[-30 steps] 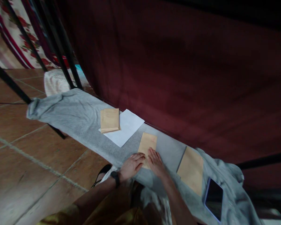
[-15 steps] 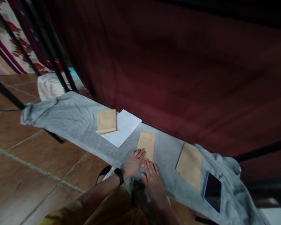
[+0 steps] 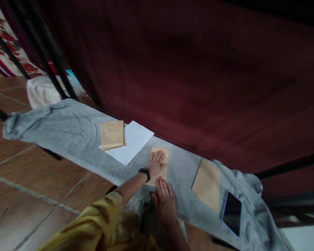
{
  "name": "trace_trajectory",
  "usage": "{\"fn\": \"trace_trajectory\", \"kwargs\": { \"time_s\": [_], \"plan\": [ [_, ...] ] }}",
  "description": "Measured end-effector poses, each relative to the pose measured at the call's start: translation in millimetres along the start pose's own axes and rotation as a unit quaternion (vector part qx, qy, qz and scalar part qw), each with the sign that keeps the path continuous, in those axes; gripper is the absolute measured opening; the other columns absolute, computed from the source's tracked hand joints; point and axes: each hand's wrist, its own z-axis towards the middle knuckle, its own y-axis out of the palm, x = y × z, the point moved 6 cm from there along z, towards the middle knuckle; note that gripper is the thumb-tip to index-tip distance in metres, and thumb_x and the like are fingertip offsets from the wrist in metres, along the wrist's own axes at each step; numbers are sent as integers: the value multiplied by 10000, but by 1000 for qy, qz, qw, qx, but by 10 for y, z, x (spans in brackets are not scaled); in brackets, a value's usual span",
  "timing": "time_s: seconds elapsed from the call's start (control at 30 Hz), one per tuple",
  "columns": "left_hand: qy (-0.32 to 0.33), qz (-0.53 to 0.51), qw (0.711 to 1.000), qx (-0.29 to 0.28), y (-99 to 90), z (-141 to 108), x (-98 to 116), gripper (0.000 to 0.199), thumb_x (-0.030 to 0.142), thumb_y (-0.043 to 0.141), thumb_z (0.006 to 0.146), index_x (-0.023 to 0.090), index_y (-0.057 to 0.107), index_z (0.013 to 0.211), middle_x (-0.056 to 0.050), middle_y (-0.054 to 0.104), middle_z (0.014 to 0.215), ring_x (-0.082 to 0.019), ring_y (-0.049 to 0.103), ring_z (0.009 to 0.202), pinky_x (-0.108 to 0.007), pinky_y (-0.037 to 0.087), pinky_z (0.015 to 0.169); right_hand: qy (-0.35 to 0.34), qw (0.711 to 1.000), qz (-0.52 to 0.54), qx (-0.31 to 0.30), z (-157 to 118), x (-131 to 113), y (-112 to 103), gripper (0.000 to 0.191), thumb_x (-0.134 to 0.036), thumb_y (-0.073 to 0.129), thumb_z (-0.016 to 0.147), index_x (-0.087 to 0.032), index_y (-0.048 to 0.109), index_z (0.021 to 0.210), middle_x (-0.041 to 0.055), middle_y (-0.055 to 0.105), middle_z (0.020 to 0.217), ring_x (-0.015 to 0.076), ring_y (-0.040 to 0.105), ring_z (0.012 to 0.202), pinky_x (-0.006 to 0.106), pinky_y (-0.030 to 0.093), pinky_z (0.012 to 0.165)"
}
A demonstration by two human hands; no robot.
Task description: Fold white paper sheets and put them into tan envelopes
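A brown paper envelope [image 3: 161, 175] lies flat on the grey cloth in front of me. My left hand [image 3: 156, 164], with a black band at the wrist, rests flat on its upper part, fingers spread. At its lower edge, my right hand [image 3: 164, 200] lies with fingers stretched out, the fingertips touching the paper. To the left, a stack of brown envelopes [image 3: 112, 134] sits partly over a white sheet [image 3: 136, 139]. More brown envelopes [image 3: 208, 184] lie to the right.
A phone [image 3: 231, 213] lies at the right on the grey cloth [image 3: 75, 129] covering the narrow bench. Behind the bench hangs a dark red curtain [image 3: 172, 87]. Black metal bars stand at the left, and the floor is tiled.
My left hand has slid up and away from me over the envelope, from its lower part to its upper part. My right hand stays near the lower edge. The view has shifted slightly.
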Motion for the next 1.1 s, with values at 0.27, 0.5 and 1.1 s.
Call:
{"fn": "trace_trajectory", "kwargs": {
  "time_s": [0.27,0.5,1.1],
  "plan": [
    [-21,-33,999,-38,-69,136,-51,633,507,263,1022,183,323,1562,-110,245,1654,-299,156,1538,-522,98,1231,18,1000,-6,-11,28,3,14,535,-342,379,1050,-192,315,1559,98,486,1526,216,447,1407,449,346,1169],
    [44,-68,994,-71,-62,-493,47,558,444,195,1060,209,405,1520,-96,354,1610,-246,279,1506,-485,237,1207,37,999,-27,-22,6,41,151,505,-312,375,1045,-157,387,1526,110,489,1517,215,440,1415,447,295,1203],
    [110,-2,993,48,-192,-1653,334,575,346,352,1031,114,294,1554,-142,321,1619,-218,261,1512,-415,244,1237,30,996,80,-35,-93,9,97,485,-263,258,1060,-192,403,1518,78,504,1512,165,444,1412,422,334,1197]
  ]
}}
